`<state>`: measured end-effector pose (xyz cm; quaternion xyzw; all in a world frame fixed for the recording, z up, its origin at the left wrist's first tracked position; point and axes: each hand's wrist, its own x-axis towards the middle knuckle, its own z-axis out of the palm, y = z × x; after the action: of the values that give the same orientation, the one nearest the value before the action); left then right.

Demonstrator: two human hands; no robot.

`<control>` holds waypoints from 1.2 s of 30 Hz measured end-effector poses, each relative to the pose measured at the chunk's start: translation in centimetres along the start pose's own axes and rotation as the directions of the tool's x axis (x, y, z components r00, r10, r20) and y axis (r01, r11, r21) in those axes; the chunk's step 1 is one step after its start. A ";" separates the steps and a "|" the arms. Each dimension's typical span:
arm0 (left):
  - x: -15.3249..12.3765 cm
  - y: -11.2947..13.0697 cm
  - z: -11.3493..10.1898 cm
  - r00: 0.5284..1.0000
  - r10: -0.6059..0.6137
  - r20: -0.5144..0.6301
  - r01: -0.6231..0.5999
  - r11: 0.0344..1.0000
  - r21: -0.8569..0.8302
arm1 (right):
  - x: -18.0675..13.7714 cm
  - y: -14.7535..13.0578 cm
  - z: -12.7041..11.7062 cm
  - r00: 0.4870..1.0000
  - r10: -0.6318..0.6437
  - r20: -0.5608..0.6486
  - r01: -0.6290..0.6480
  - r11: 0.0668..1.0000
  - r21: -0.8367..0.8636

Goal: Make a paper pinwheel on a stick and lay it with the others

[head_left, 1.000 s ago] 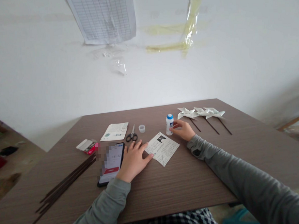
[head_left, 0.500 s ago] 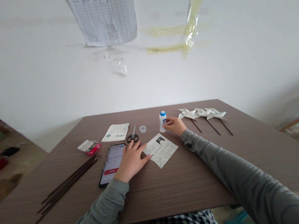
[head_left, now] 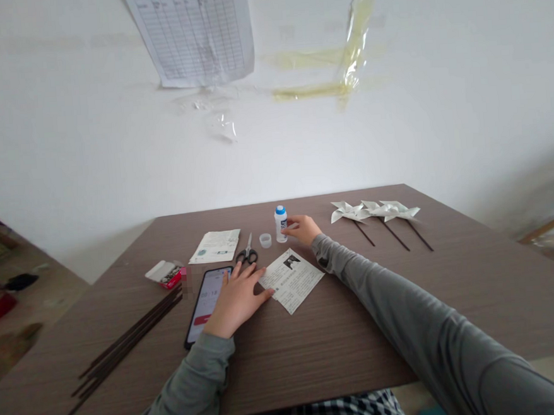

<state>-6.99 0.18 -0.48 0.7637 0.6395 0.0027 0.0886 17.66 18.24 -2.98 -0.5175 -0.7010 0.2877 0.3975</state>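
Observation:
My right hand [head_left: 303,229] grips a small white glue bottle [head_left: 280,223] with a blue cap, standing upright on the brown table [head_left: 315,344] beside a small clear cap [head_left: 265,239]. My left hand [head_left: 237,295] lies flat with fingers spread, its fingertips on the left corner of a printed paper square [head_left: 294,279]. A black phone [head_left: 206,294] with a lit screen lies just left of that hand. Black-handled scissors [head_left: 246,252] rest just beyond its fingertips.
Three white paper pinwheels on dark sticks [head_left: 376,212] lie at the back right. A bundle of dark sticks [head_left: 125,341] lies at the left, a small red and white box [head_left: 165,273] behind it. A folded printed sheet [head_left: 214,246] lies near the scissors.
My right hand has slid the glue bottle leftward along the table, from near the pinwheels to beside the clear cap. My left hand has stayed on the paper.

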 end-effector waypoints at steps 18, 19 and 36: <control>0.2 -0.2 0.7 0.999 0.004 -0.035 -0.004 1.000 -0.007 | -0.4 -0.4 0.4 0.999 0.039 0.024 -0.040 0.998 0.039; 0.2 -0.2 0.7 0.999 0.005 -0.033 -0.005 1.000 -0.007 | -0.5 -0.4 0.3 0.999 0.038 0.025 -0.039 0.998 0.047; 0.0 2.1 1.8 0.993 0.036 -0.111 -0.039 0.999 -0.021 | -8.4 2.8 -5.8 0.957 -0.276 0.090 0.280 0.959 -0.034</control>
<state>-4.75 -0.44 -1.93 0.7731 0.6289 0.0539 0.0617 25.27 10.97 -4.44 -0.4105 -0.7894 0.2341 0.3919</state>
